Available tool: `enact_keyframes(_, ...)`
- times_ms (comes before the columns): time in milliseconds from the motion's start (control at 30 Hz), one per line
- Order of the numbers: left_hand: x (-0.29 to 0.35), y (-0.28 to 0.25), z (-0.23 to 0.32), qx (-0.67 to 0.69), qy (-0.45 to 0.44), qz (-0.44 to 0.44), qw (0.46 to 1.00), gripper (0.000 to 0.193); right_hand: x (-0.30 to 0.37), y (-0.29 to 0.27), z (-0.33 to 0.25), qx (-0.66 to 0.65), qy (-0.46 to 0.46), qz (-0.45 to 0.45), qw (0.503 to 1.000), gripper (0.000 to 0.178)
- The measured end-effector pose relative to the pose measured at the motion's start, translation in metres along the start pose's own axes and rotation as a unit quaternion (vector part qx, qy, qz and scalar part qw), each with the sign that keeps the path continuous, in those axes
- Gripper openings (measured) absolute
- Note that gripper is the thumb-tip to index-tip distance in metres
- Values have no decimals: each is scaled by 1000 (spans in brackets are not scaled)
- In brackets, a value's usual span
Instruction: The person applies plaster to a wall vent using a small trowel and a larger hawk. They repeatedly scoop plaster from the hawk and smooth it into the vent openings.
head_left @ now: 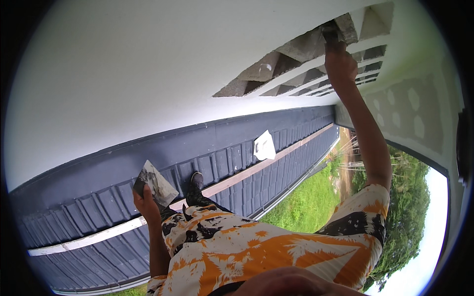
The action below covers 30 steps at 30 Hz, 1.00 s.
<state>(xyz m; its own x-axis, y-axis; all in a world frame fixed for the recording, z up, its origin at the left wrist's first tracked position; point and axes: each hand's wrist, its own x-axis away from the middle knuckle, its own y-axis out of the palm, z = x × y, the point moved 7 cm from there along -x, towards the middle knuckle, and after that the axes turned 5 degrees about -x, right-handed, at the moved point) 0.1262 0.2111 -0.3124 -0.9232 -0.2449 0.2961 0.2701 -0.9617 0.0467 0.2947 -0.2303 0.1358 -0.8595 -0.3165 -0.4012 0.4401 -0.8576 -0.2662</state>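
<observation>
Reaching up and to the right, my right hand [340, 64] is closed around a putty knife [330, 33]. Its blade is inside an opening of the grey concrete vent blocks [264, 68], against or close to the block's slanted inner face; contact is hard to make out. Low on the left, my left hand [146, 203] grips a flat metal plate [160, 183] smeared with grey and white paste. That plate is held tilted above the roof tiles, well away from the wall.
The white wall [123, 69] rises over dark roof tiles [222, 165]. A wooden plank [242, 175] runs along the tiles, with my shoe [197, 178] beside it. A white bag or container [264, 146] sits further along. Past the roof edge lies grass [301, 202] below.
</observation>
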Motion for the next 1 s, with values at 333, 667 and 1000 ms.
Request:
enact_keyframes(333,-5,5,4,-30,16,-29,999,17,21,3,23,27,38,-100,994,20)
enact_keyframes(667,-8,-9,1,-4,20,-19,1000,20,55,-10,37,-115,-74,109,985,33)
enact_keyframes(1000,-11,-1,6,25,0,-14,1000,15,34,-31,2,-48,-26,59,997,26)
